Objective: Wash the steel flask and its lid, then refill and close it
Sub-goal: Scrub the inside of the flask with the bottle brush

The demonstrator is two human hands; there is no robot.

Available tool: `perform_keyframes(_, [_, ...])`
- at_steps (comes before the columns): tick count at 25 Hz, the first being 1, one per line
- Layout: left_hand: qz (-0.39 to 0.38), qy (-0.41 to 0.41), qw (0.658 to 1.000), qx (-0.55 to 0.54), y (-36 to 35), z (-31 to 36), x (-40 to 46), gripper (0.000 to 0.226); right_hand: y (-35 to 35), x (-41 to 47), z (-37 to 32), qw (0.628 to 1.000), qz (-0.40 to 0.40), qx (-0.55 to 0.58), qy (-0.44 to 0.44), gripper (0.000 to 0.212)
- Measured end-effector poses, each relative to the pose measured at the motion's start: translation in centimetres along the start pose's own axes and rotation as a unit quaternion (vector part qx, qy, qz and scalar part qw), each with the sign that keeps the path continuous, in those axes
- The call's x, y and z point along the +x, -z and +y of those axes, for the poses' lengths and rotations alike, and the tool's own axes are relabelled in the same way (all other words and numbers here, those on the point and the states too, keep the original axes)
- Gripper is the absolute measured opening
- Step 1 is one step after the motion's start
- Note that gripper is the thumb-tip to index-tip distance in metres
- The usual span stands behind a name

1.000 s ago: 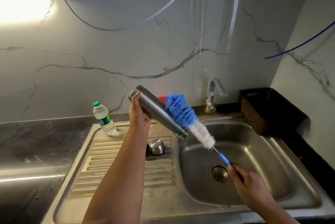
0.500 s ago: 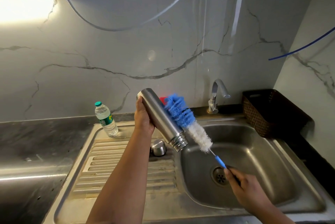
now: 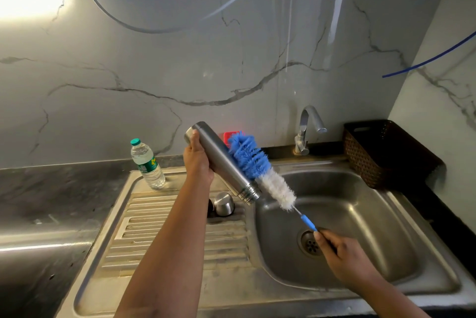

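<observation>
My left hand grips the steel flask near its base, tilted with the open mouth pointing down and right over the sink's edge. My right hand holds the thin handle of a bottle brush; its blue and white bristles lie against the outside of the flask, on its right side. The flask's steel lid rests on the draining board, just below the flask's mouth.
The steel sink basin has a drain at its bottom and a tap behind it. A small plastic water bottle stands at the draining board's back. A dark woven basket sits at the right. Something red shows behind the flask.
The flask has tilted more steeply and shifted slightly right. The brush stays beside it, sliding along its outer side. The view has drifted a little.
</observation>
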State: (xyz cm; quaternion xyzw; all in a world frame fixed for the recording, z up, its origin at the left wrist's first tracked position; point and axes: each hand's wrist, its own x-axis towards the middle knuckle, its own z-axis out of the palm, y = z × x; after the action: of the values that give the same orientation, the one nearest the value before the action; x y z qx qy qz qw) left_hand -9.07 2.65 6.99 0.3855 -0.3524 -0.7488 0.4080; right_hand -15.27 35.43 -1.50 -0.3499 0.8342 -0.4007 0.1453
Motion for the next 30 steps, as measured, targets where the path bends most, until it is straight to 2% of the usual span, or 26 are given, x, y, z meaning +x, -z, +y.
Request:
perform_keyframes(5, [-0.014,0.005,0.998,0.062,-0.1,-1.4,-0.5,0.056,-0.7,2.1,-0.8,1.000,0.001,-0.014,0.000,0.028])
perform_keyframes(9, [0.003,-0.008,0.999,0.037,0.0,-0.9,-0.5,0.054,-1.4,2.6,-0.6,1.000,-0.007,-0.026,-0.002,0.027])
perform_keyframes(13, [0.029,-0.026,0.999,-0.010,1.6,0.9,0.6,0.052,-0.6,0.8,1.1,0.999,-0.013,0.030,-0.010,0.054])
perform_keyframes(14, [0.029,-0.029,0.999,-0.005,1.7,1.0,0.6,0.051,-0.5,0.7,1.3,0.999,-0.012,0.029,-0.009,0.054])
perform_keyframes(17, [0.020,-0.032,0.999,0.017,1.4,0.4,0.4,0.044,-0.7,1.4,0.8,1.000,-0.012,0.004,-0.001,0.030])
perform_keyframes(19, [-0.007,-0.027,0.999,0.030,0.9,-0.1,-0.2,0.039,-0.9,2.2,-0.1,1.000,-0.004,-0.008,0.017,0.025])
perform_keyframes(25, [-0.069,0.007,0.997,0.034,-0.2,-1.0,-1.0,0.031,-1.4,3.3,-0.5,1.000,0.010,0.000,0.011,0.033])
perform_keyframes(30, [-0.090,0.011,0.993,0.082,-0.5,-1.1,-1.4,0.041,-2.1,2.6,-0.8,1.000,0.000,0.015,0.014,0.041])
